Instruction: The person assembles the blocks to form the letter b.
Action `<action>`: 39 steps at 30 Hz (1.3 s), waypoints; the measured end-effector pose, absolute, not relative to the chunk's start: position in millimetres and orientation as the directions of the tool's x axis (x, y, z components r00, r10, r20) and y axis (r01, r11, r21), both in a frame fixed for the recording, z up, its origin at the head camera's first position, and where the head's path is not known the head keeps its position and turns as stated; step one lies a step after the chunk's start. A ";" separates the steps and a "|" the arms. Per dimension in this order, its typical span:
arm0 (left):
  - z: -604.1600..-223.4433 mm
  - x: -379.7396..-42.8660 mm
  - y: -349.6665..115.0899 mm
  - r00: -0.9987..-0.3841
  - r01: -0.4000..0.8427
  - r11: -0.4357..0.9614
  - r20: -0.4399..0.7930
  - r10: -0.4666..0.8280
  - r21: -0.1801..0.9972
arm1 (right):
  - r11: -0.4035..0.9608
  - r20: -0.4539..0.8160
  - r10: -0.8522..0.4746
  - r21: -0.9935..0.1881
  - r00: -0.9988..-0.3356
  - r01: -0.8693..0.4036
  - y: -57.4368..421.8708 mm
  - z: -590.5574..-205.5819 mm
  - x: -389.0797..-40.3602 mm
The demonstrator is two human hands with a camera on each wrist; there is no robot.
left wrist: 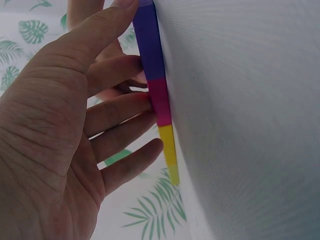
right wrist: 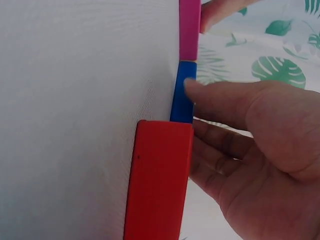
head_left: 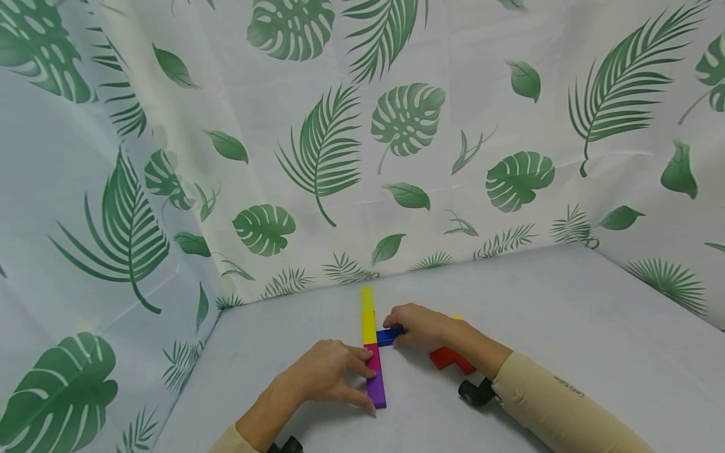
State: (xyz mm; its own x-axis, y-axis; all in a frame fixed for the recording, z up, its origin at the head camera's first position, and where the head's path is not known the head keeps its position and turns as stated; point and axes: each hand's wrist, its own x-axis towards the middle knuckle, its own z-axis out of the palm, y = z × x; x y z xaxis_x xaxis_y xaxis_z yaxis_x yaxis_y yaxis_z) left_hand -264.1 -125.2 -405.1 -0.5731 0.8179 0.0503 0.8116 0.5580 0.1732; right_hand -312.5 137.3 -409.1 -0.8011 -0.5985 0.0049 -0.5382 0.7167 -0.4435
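Leaf-printed cloth (head_left: 453, 220) is walling a white bench (head_left: 510, 283), where a straight yellow-pink-purple block strip (head_left: 369, 328) is lying — left hand (head_left: 328, 371) touching it with extended fingers (left wrist: 120, 111), right hand (head_left: 421, 326) pinching a blue block (head_left: 386, 337) beside it.

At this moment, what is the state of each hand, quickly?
Left hand: open, touching the pink block.
Right hand: closed, pinching the blue block.
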 end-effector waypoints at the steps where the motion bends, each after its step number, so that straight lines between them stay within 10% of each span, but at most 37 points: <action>1: -405.1 -264.1 -125.3 -0.572 0.812 0.557 0.052 0.819 0.173 | 0.718 0.003 -0.595 -0.447 -0.803 -0.534 137.6 -408.3 -312.4; 39: -405.4 -264.5 -124.7 -0.565 0.818 0.554 0.036 0.824 0.159 | 0.679 0.016 -0.579 -0.544 -0.815 -0.493 181.5 -377.3 -318.8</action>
State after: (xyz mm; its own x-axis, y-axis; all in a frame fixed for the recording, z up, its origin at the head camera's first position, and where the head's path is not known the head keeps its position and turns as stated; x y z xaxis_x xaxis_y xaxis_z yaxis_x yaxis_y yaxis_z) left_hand -264.5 -124.7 -405.4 -0.5652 0.8242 0.0364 0.8175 0.5536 0.1589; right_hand -318.8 181.5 -377.3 -0.8152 -0.5790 0.0160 -0.4928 0.6788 -0.5443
